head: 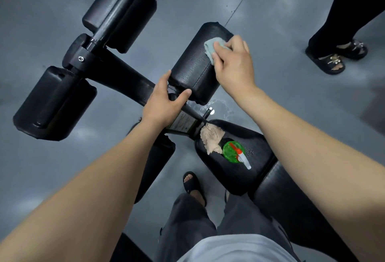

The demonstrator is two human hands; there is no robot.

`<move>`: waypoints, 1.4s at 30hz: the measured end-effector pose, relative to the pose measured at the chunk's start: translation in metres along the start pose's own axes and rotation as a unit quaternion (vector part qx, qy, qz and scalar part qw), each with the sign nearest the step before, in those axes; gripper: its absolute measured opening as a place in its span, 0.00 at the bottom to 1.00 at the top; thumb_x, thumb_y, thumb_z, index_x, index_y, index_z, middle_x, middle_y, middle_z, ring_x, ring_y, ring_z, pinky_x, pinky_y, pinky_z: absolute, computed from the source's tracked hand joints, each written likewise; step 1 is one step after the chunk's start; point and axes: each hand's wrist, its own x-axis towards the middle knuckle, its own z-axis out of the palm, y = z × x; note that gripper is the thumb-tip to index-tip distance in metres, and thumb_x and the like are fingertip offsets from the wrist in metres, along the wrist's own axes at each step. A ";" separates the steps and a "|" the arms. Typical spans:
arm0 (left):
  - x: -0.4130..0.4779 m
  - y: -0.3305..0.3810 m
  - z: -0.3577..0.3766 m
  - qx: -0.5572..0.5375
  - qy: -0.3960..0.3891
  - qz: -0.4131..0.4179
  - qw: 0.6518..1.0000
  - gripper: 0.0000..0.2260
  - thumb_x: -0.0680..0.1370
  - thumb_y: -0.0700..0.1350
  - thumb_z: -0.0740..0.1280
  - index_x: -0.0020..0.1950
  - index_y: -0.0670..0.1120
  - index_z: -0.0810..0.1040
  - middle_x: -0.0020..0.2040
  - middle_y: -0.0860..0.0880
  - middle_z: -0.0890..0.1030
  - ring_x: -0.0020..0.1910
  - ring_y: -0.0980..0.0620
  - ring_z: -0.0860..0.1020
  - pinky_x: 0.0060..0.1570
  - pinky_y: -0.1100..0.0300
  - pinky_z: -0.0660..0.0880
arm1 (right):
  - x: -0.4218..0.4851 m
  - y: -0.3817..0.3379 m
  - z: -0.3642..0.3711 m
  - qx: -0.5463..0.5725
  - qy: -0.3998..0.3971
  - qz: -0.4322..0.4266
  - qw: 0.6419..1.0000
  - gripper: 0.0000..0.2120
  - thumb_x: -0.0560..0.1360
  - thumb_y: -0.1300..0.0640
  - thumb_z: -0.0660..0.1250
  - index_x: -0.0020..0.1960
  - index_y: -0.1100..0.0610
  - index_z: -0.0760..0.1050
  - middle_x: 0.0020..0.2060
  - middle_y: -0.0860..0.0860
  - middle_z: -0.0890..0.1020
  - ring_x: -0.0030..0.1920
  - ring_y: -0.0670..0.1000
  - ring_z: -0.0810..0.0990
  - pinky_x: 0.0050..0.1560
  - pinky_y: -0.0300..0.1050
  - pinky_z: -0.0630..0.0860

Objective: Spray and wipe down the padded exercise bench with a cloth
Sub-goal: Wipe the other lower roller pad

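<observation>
A black padded roller (pixel 192 67) of the exercise bench lies just ahead of me. My right hand (pixel 234 61) presses a grey-blue cloth (pixel 212 48) flat against its upper end. My left hand (pixel 164 101) grips the roller's near end, thumb on top and fingers round its left side. On the black seat pad (pixel 235 168) below stand a green spray bottle (pixel 234 151) with a red and white nozzle and a crumpled beige cloth (pixel 211 139) beside it.
Two more black rollers (pixel 118 9) (pixel 54 103) hang on the bench's frame (pixel 123 74) at left. Another person's legs in sandals (pixel 335 55) stand at the upper right. My own sandalled foot (pixel 191 184) rests on the grey floor, which is wet (pixel 220 107) under the roller.
</observation>
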 end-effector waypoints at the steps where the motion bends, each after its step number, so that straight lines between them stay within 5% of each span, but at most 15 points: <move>1: 0.001 0.000 0.000 -0.001 0.003 0.000 1.000 0.36 0.72 0.72 0.64 0.77 0.66 0.57 0.71 0.60 0.73 0.67 0.54 0.74 0.65 0.48 0.74 | -0.009 -0.006 0.002 0.000 -0.007 -0.023 1.000 0.12 0.79 0.55 0.64 0.58 0.58 0.82 0.48 0.58 0.75 0.49 0.61 0.74 0.44 0.55 0.78; 8: 0.004 -0.004 0.002 -0.022 0.013 -0.009 1.000 0.26 0.78 0.66 0.55 0.76 0.66 0.59 0.69 0.52 0.75 0.65 0.51 0.76 0.65 0.43 0.73 | -0.032 -0.011 0.000 -0.007 -0.072 -0.186 0.980 0.15 0.81 0.53 0.65 0.65 0.55 0.80 0.45 0.59 0.73 0.46 0.59 0.73 0.34 0.50 0.73; 15: 0.001 -0.003 0.001 -0.023 0.020 -0.010 0.999 0.22 0.82 0.60 0.54 0.77 0.63 0.60 0.70 0.55 0.74 0.65 0.52 0.74 0.62 0.49 0.70 | 0.023 -0.002 0.002 -0.047 0.020 0.001 0.999 0.17 0.80 0.57 0.62 0.68 0.54 0.78 0.48 0.62 0.73 0.49 0.62 0.74 0.43 0.53 0.75; 22: 0.001 -0.004 -0.001 -0.026 0.028 -0.014 0.999 0.22 0.83 0.53 0.51 0.77 0.63 0.62 0.74 0.57 0.71 0.70 0.53 0.71 0.65 0.52 0.69 | -0.062 -0.038 0.014 0.004 -0.065 -0.129 0.989 0.19 0.77 0.63 0.66 0.68 0.58 0.78 0.46 0.61 0.72 0.46 0.61 0.71 0.34 0.47 0.68; 26: 0.000 -0.002 0.000 -0.024 0.032 -0.013 0.999 0.23 0.82 0.50 0.50 0.77 0.63 0.63 0.75 0.57 0.70 0.71 0.52 0.71 0.66 0.50 0.69 | -0.042 -0.024 0.001 -0.060 -0.071 -0.208 0.974 0.16 0.79 0.57 0.67 0.66 0.53 0.79 0.51 0.59 0.76 0.49 0.59 0.71 0.40 0.46 0.64; 32: 0.002 -0.004 0.002 -0.025 0.043 -0.011 0.999 0.22 0.83 0.51 0.50 0.77 0.62 0.63 0.75 0.56 0.71 0.68 0.51 0.72 0.61 0.54 0.68 | 0.008 -0.008 -0.010 -0.108 0.013 -0.005 0.994 0.15 0.82 0.51 0.61 0.66 0.48 0.79 0.54 0.56 0.75 0.53 0.61 0.72 0.44 0.51 0.73; 37: 0.002 -0.005 0.002 -0.027 0.048 -0.001 0.998 0.21 0.83 0.52 0.51 0.77 0.61 0.64 0.74 0.56 0.72 0.70 0.52 0.72 0.67 0.50 0.69 | -0.057 -0.042 0.012 -0.037 -0.028 -0.083 0.995 0.23 0.74 0.66 0.64 0.67 0.56 0.77 0.57 0.58 0.76 0.54 0.61 0.70 0.43 0.50 0.75; 42: 0.000 -0.002 0.002 -0.026 0.059 0.010 0.998 0.20 0.84 0.52 0.52 0.76 0.60 0.66 0.73 0.55 0.72 0.69 0.53 0.72 0.66 0.51 0.69 | -0.049 -0.024 0.010 -0.019 -0.047 -0.145 0.988 0.21 0.75 0.65 0.65 0.66 0.57 0.79 0.57 0.59 0.77 0.55 0.61 0.71 0.46 0.49 0.74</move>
